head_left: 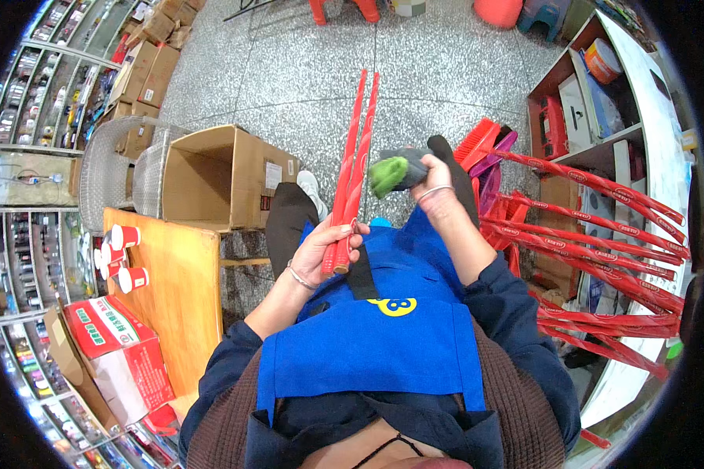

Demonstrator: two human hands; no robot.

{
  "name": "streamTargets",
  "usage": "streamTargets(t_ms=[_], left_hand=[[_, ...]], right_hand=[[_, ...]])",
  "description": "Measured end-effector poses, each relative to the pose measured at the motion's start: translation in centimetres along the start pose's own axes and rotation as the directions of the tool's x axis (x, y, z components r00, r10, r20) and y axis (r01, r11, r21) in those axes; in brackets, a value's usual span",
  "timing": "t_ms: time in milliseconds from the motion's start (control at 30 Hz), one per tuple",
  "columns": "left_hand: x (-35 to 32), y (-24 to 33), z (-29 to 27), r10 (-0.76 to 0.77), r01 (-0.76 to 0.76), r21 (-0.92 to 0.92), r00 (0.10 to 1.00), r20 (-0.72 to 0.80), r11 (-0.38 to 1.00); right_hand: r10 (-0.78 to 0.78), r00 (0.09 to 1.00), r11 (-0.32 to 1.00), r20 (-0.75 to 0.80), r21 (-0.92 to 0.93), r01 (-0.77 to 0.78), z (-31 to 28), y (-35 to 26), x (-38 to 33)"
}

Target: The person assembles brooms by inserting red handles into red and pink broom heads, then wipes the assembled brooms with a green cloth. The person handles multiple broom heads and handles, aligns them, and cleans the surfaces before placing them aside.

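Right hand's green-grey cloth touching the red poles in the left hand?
Apart. The head view shows grey floor between the green-grey cloth in the right hand and the red poles held by the left hand.

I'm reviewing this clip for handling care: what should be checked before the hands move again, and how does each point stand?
1. Left hand closed around the lower ends of the two long red wrapped sticks: ok.
2. Sticks parallel, pointing away: ok.
3. Right hand gripping the green and grey cloth: ok.
4. Cloth touching the sticks: not ok, a gap shows.
5. Open brown cardboard box clear of the sticks' tips: ok.
6. Stick wrapping intact: cannot tell.
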State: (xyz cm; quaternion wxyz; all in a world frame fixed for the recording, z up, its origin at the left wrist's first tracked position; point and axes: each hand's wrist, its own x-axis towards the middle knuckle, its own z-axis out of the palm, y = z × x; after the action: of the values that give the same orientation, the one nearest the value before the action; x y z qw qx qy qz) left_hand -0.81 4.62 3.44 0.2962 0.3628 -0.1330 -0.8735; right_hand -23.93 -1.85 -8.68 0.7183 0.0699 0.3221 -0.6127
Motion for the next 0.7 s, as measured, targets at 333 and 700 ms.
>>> streamTargets(t_ms=[333,700], left_hand=[[-0.3,0.9,1.0,0.097,-0.105,0.308,0.994,0.041,0.946],[-9.7,4.6,1.4,-0.099,-0.008,0.608,0.985,0.142,0.794]], right_hand=[[-0.027,0.961,0.872,0.274,-0.463,0.157,8.0,6.0,-9.0],[-0.566,0.814,0.820,0.131,-0.004,0.572,13.1,-1.0,-4.0]])
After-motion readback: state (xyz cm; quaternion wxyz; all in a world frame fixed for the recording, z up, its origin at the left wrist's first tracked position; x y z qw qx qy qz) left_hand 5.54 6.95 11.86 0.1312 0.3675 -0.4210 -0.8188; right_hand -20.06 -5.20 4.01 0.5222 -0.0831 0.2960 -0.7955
